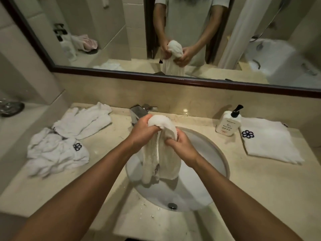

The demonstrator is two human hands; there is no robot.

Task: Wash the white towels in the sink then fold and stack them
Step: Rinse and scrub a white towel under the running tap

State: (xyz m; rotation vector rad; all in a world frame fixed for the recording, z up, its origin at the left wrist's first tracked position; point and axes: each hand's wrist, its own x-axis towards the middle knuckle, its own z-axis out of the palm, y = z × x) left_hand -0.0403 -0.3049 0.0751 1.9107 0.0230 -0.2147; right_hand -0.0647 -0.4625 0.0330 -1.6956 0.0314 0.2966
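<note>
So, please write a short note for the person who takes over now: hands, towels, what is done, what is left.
Left hand and right hand both grip one wet towel, bunched at the top, its lower part hanging over the sink.
Crumpled towels lie on the counter to the left of the sink, not folded.
One folded towel lies flat on the right, beside the soap bottle.
Done, it seems: one towel folded.
Left: finish the towel in hand, fold it and stack it on the right, then probably the left pile.
</note>
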